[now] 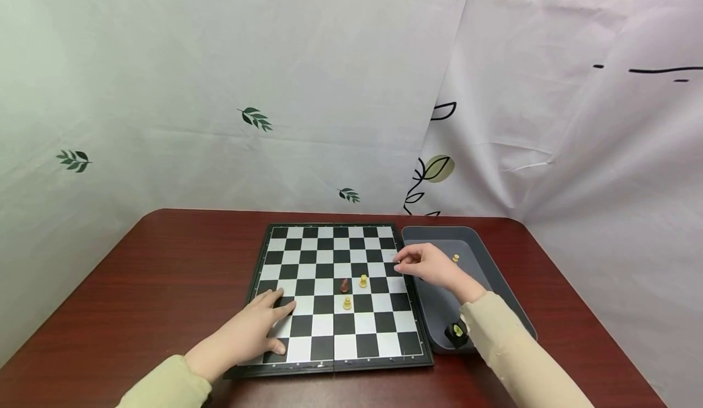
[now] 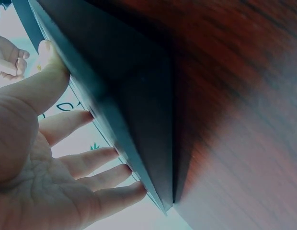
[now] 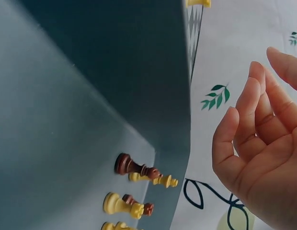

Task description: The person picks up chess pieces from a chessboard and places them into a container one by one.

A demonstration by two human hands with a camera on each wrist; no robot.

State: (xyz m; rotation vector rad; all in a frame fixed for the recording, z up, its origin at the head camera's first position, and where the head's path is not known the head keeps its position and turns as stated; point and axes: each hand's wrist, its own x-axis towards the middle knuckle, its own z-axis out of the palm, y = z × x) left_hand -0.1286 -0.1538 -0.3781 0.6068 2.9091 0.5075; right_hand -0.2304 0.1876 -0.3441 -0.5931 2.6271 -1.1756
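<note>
My left hand (image 1: pixel 249 330) rests with spread fingers on the near left corner of a black-and-white chessboard (image 1: pixel 322 322). In the left wrist view, its fingertips touch the board's edge. Over the board's right edge, beside a grey tray (image 1: pixel 439 310), hovers my right hand (image 1: pixel 424 264). Its fingers are loosely bent and the thumb stands apart from them, with nothing seen between in the right wrist view. Three pieces stand on the board: a brown chess piece (image 1: pixel 344 285), a yellow rook (image 1: pixel 363 281) and a yellow pawn (image 1: pixel 347 303).
In the right wrist view the tray holds several pieces, including a brown chess piece (image 3: pixel 134 166) and a yellow rook (image 3: pixel 122 205). A small black object (image 1: pixel 456 333) shows beside my right sleeve. Behind the dark red table (image 1: pixel 181 274) hangs a white patterned cloth (image 1: pixel 329 91).
</note>
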